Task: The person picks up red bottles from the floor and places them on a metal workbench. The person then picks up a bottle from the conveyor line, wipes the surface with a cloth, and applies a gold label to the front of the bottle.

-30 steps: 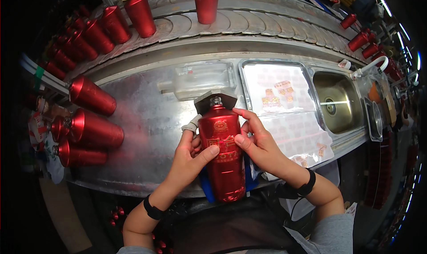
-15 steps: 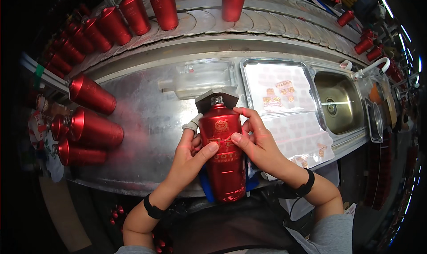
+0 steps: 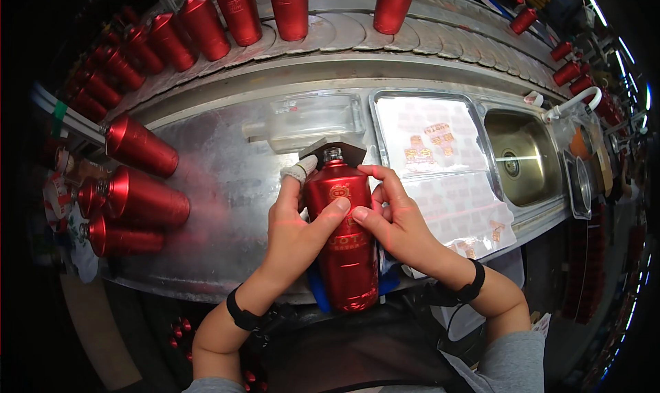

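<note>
A glossy red bottle [image 3: 347,269] with gold markings and a bare clear neck lies in front of me at the counter's near edge, neck pointing away. My left hand [image 3: 295,217] holds its left side, thumb pressed on the front below the round gold emblem. One left finger wears a whitish cover [image 3: 299,168]. My right hand [image 3: 395,217] grips the other side, thumb on the front and index finger by the shoulder. Behind the neck stands a dark angled plate [image 3: 354,152]. Blue material [image 3: 389,281] shows under the bottle.
Several red bottles [image 3: 148,197] lie at the left. More bottles [image 3: 289,11] stand on a slatted conveyor [image 3: 440,39] at the back. A clear bottle-shaped holder [image 3: 316,121] lies beyond my hands. Right of it are sticker sheets [image 3: 450,200] on a tray, then a metal sink [image 3: 519,159].
My left thumb has moved up and right across the front toward the emblem, and the left hand has slid slightly forward. On the conveyor the standing bottles have shifted right.
</note>
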The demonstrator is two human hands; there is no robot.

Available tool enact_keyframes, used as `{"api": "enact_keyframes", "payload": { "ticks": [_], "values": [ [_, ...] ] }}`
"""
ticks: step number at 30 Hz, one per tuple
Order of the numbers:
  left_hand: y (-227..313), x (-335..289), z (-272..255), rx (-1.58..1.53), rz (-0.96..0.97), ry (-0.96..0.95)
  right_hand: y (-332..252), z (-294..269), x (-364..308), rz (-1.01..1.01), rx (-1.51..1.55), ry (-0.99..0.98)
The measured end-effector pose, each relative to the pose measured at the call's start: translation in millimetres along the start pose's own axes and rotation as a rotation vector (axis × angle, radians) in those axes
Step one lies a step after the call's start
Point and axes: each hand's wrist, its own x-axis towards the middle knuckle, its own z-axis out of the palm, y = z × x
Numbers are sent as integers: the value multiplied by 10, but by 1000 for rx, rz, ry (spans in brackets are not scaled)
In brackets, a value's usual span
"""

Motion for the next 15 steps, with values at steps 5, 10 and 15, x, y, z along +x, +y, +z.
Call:
{"api": "enact_keyframes", "payload": {
  "ticks": [5,10,15],
  "values": [
    [-13,74,14,166,149,51,13,12,5,-33,-35,14],
    [-54,69,32,131,102,53,-32,2,-8,-7,-19,7],
    [-77,-6,-48,-181,-50,65,-102,-68,15,-26,23,42]
  ]
}}
